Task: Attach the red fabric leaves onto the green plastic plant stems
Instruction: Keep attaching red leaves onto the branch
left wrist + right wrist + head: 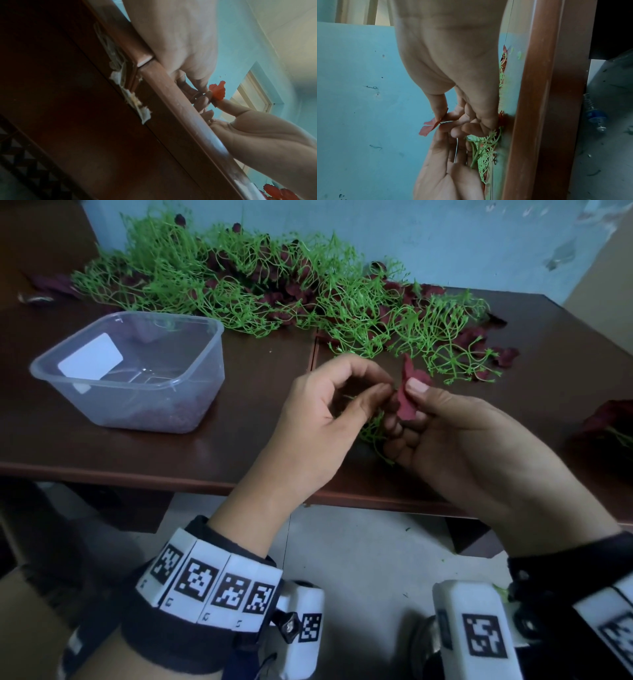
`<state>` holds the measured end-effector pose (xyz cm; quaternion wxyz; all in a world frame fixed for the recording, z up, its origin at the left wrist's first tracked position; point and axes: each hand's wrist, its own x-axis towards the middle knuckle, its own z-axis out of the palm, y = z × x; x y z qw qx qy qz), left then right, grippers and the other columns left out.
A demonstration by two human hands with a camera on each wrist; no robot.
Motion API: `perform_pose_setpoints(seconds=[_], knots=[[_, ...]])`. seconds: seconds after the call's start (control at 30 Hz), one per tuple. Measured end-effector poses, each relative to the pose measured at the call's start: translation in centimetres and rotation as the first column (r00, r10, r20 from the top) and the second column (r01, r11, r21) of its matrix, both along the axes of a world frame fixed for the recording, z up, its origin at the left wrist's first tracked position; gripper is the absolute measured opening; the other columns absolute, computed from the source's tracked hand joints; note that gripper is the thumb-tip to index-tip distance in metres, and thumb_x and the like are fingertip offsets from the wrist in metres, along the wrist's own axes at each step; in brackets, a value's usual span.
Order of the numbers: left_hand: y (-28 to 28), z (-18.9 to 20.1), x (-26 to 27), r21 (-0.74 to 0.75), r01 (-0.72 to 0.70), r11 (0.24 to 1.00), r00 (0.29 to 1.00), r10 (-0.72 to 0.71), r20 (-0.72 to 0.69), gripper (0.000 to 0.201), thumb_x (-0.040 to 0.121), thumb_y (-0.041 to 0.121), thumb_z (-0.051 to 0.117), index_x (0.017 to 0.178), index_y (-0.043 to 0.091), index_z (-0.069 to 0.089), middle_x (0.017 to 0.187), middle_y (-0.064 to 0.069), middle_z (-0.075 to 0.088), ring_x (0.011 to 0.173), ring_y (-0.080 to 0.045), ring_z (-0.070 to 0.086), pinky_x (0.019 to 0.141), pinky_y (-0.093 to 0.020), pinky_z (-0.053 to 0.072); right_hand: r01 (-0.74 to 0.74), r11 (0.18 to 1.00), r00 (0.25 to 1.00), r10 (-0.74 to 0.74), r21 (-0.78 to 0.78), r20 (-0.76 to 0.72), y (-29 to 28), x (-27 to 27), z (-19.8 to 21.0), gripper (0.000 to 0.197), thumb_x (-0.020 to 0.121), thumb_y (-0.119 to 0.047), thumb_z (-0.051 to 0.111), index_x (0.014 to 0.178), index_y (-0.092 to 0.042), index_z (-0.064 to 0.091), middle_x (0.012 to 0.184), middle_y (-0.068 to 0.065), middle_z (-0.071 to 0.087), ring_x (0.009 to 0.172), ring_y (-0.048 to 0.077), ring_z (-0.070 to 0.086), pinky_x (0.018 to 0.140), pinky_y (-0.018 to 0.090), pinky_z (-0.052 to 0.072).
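A red fabric leaf [409, 397] is held upright over the dark wooden table [137, 453], pinched between my right hand's [411, 405] thumb and fingers. My left hand [380, 393] meets it from the left, thumb and forefinger pinching the thin tip of a green plastic stem [373, 436] against the leaf. The rest of that stem spreads under both hands on the table. In the right wrist view the leaf [428, 127] sticks out beside my thumb, with the green stem [484, 146] below. The leaf [217, 92] shows in the left wrist view too.
A big pile of green stems and dark red leaves [257, 285] runs along the back of the table. A clear plastic tub [154, 409] holding a white card stands at the left. Loose red leaves [507, 356] lie at the right. A water bottle [594, 116] lies on the floor.
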<state>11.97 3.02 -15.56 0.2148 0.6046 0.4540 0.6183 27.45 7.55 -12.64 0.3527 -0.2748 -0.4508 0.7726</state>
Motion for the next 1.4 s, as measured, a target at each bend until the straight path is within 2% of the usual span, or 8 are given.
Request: perform_pose_setpoints(seconds=[0.3,0.47,0.57,0.83,1.0,1.1,1.2,1.4], knots=[[-0.3,0.2,-0.2,0.058,-0.033,0.998,0.999,0.034,-0.017,0.006,0.096,0.003,0.067,0.100,0.004,0.071,0.094,-0.003,0.073,0.093,-0.013,0.069,0.084,-0.027,0.054,-0.050,0.998,0.998,0.049,0.049,0.027,0.3,0.3,-0.2,0.020,0.087,-0.025,0.059,0.079,-0.013,0.072,0.082,0.006,0.061,0.075,0.015,0.056,0.067,0.026,0.044],[-0.1,0.2,-0.2,0.053,-0.063,0.997,0.996,0.066,-0.060,0.006,0.096,0.009,0.069,0.100,0.009,0.073,0.097,0.002,0.073,0.100,-0.019,0.068,0.090,-0.040,0.054,-0.060,0.997,0.998,0.059,0.046,0.018,0.6,0.3,-0.4,0.020,0.084,-0.028,0.060,0.078,-0.015,0.075,0.081,0.004,0.062,0.077,0.015,0.054,0.067,0.028,0.042],[-0.1,0.1,-0.2,0.056,-0.069,0.996,0.996,0.071,-0.048,0.007,0.095,0.008,0.071,0.100,0.011,0.073,0.097,0.002,0.074,0.099,-0.020,0.069,0.089,-0.042,0.054,-0.077,0.997,0.997,0.077,0.029,0.005,0.7,0.1,-0.4,0.021,0.083,-0.029,0.060,0.083,-0.014,0.075,0.083,0.005,0.062,0.075,0.014,0.057,0.064,0.026,0.046],[0.2,0.0,-0.3,0.046,-0.076,0.996,0.997,0.077,-0.012,0.007,0.095,0.007,0.070,0.100,0.004,0.074,0.099,-0.002,0.073,0.098,-0.012,0.068,0.087,-0.026,0.052,-0.075,0.997,0.997,0.075,0.023,-0.007,0.7,-0.2,-0.3,0.022,0.083,-0.030,0.060,0.080,-0.017,0.077,0.080,0.000,0.064,0.074,0.013,0.057,0.064,0.024,0.046],[0.5,-0.5,-0.5,0.081,-0.056,0.995,0.998,0.059,-0.032,0.007,0.096,0.009,0.067,0.097,0.004,0.072,0.118,-0.005,0.064,0.116,-0.020,0.064,0.102,-0.039,0.050,-0.069,0.998,0.997,0.069,-0.009,-0.027,0.7,-0.4,-0.5,0.046,0.082,-0.030,0.065,0.116,0.000,0.070,0.080,0.000,0.063,0.074,0.012,0.056,0.063,0.023,0.046],[0.4,-0.3,-0.4,0.079,-0.018,0.997,1.000,0.019,-0.012,0.005,0.096,0.005,0.066,0.095,0.007,0.071,0.114,-0.005,0.067,0.113,-0.018,0.066,0.101,-0.035,0.051,-0.052,0.999,0.998,0.052,0.004,-0.025,0.6,-0.5,-0.5,0.023,0.083,-0.029,0.063,0.092,-0.011,0.075,0.078,0.001,0.062,0.074,0.013,0.056,0.064,0.025,0.045],[0.2,-0.2,-0.3,0.070,-0.015,0.997,1.000,0.015,0.004,0.009,0.095,0.002,0.067,0.097,0.009,0.072,0.108,-0.003,0.072,0.107,-0.014,0.068,0.095,-0.028,0.051,-0.039,0.999,0.999,0.039,0.023,-0.006,0.3,-0.5,-0.3,0.020,0.085,-0.026,0.059,0.077,-0.014,0.073,0.074,0.001,0.061,0.074,0.014,0.054,0.068,0.028,0.041],[0.2,-0.3,-0.6,0.068,-0.057,0.996,0.998,0.058,-0.012,0.010,0.093,0.002,0.070,0.100,0.001,0.076,0.099,-0.005,0.076,0.098,-0.014,0.071,0.090,-0.027,0.054,0.000,0.999,1.000,0.000,0.035,0.018,-0.2,-0.6,-0.1,0.020,0.084,-0.025,0.061,0.071,-0.013,0.070,0.074,0.005,0.058,0.075,0.016,0.053,0.074,0.032,0.039]])
